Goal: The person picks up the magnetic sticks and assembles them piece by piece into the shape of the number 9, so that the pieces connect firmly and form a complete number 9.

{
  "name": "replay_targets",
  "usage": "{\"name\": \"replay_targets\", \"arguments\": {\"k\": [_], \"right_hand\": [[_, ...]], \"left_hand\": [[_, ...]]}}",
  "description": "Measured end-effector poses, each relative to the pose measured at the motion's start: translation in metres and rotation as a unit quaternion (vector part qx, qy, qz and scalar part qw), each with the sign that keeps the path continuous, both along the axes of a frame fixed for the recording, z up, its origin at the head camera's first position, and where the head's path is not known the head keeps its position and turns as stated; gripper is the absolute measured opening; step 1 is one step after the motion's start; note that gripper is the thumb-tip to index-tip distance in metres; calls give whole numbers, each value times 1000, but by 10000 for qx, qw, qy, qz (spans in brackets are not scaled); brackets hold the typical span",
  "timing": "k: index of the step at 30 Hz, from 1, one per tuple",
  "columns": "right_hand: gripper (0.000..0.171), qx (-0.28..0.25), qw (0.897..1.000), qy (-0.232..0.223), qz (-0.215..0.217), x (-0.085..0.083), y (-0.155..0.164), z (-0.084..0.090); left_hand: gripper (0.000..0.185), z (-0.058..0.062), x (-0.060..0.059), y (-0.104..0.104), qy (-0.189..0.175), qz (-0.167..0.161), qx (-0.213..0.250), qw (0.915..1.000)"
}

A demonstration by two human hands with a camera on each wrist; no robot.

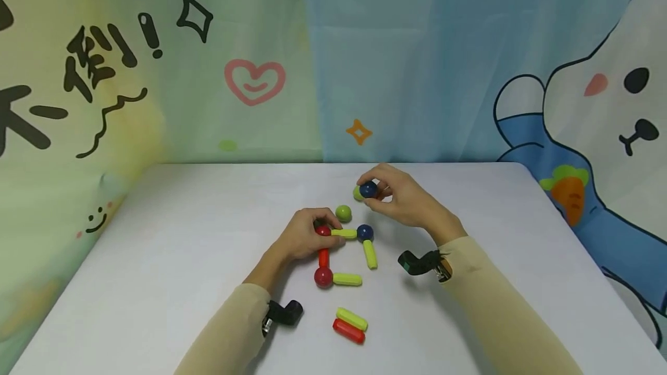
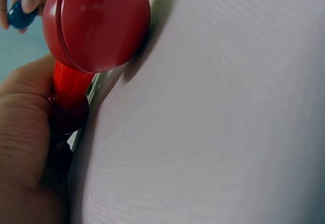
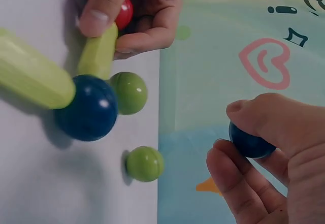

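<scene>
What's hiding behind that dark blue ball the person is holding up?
A green ball peeks out just behind the blue ball pinched by the right hand. Most of the green ball is covered.

On the counter (image 1: 156, 282) we see a chain of rods and balls (image 1: 341, 253) near the middle. Our left hand (image 1: 304, 235) rests on the chain's far left corner. A loose ball (image 1: 343, 213) lies just behind that corner. Our right hand (image 1: 403, 195) hovers behind and right of the chain, pinching a ball (image 1: 367, 189). Another ball (image 1: 358, 192) sits just left of the pinched one. Two rods (image 1: 350, 325) lie side by side, touching, nearest us.
</scene>
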State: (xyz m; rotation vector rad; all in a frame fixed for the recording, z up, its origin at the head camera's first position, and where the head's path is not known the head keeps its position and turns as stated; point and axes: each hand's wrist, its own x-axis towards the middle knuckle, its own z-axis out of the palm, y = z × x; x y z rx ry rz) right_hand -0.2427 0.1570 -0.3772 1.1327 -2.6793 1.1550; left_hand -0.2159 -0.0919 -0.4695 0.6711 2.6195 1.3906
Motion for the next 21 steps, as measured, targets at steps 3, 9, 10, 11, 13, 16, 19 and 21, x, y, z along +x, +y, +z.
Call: {"name": "replay_targets", "arguments": {"k": [3,9,10,11,13,16,19,21], "right_hand": [[36,51,9999,-108,-45,5,4,-1],[39,5,9996,-123,-268,13,16,-3],[38,-6,9995,-106,-307,15,18,-4],[38,-31,9994,-109,-332,16,20,-5],[38,-52,9994,-142,-325,19,24,-9],[38,-61,9992,-239,-301,23,26,-14],[38,-82,9990,-313,-308,26,27,-18],[38,-51,9988,-333,-353,28,26,-19]], "left_hand": [[17,1,-1,-2,-32,5,10,10000],[16,4,-7,1,46,-67,-33,10000],[16,4,-8,2,60,-87,-49,9999],[16,4,-8,3,65,-110,-56,9999],[16,4,-8,4,27,-127,-75,9999],[16,3,-6,3,-27,-108,-108,9999],[16,2,-3,2,-63,-74,-94,9999],[16,1,-2,0,-72,-28,-64,9999]]}}
